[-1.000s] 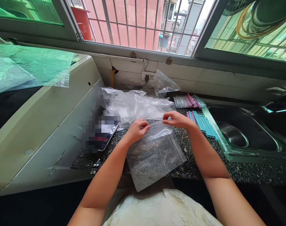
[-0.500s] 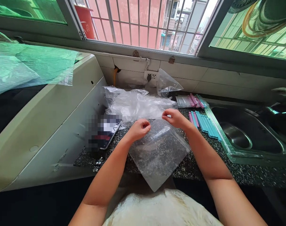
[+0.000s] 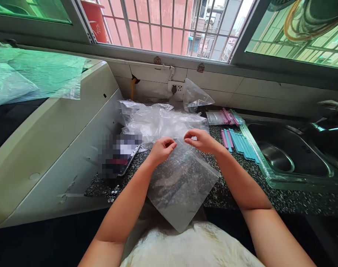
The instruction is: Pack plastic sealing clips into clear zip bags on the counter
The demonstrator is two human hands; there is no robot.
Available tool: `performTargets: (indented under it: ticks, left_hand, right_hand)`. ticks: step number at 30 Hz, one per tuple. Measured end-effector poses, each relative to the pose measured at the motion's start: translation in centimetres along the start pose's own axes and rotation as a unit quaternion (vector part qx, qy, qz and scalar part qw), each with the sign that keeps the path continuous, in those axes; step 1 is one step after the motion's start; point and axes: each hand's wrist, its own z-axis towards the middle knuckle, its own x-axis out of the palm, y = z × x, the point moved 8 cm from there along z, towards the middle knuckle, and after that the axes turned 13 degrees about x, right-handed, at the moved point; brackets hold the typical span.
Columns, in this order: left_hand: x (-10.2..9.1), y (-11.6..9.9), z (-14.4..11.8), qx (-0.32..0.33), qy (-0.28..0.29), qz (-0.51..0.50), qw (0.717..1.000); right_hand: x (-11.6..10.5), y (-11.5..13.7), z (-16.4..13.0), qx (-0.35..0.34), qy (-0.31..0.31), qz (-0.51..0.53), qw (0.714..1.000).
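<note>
A clear zip-top plastic bag (image 3: 182, 189) lies slanted on the speckled counter, its lower corner over the front edge near my clothing. My left hand (image 3: 163, 150) is closed in a pinch at the bag's upper left edge. Close to it on the right, my right hand (image 3: 200, 141) has curled fingers, with thumb and forefinger pinched by the bag's top corner. The fingertips partly hide what they grip. Behind both hands spreads a crumpled pile of clear plastic bags (image 3: 160, 120).
Pink and teal flat sticks (image 3: 241, 145) lie right of my hands, beside the sink (image 3: 297, 155). A blurred-out device (image 3: 127, 152) and small shiny beads (image 3: 113, 193) lie left. A pale appliance (image 3: 82, 122) borders the counter. Behind is a wall socket (image 3: 176, 88).
My right hand has moved left, closer to my left hand. The bag's top has narrowed between them, and the bag has shifted slightly left and toward me. The view has shifted a little.
</note>
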Motion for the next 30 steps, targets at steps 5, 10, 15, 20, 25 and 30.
performTargets:
  ticks: [5, 10, 15, 20, 25, 30]
  left_hand:
    - [-1.0, 0.7, -0.1, -0.027, -0.059, -0.034, 0.997]
    - [-1.3, 1.1, -0.3, -0.053, -0.100, -0.120, 0.986]
    - [-1.1, 1.2, -0.3, -0.061, -0.109, -0.168, 0.978]
    - [-0.9, 1.4, -0.3, -0.062, -0.104, -0.174, 0.977]
    - [-0.6, 1.5, -0.3, -0.081, -0.078, -0.168, 0.979]
    - [0.0, 1.2, -0.3, -0.084, -0.027, -0.168, 0.982]
  right_hand:
    - [-0.2, -0.4, -0.3, 0.049, 0.045, 0.002, 0.998]
    - [0.4, -0.6, -0.5, 0.098, 0.084, 0.003, 0.992]
    - [1.5, -1.1, -0.2, 0.126, 0.126, 0.081, 0.981]
    - [2.0, -1.0, 0.0, 0.118, 0.144, 0.133, 0.973]
    - [1.6, -1.2, 0.0, 0.123, 0.126, 0.123, 0.977]
    - [0.9, -1.4, 0.0, 0.095, 0.101, 0.064, 0.988]
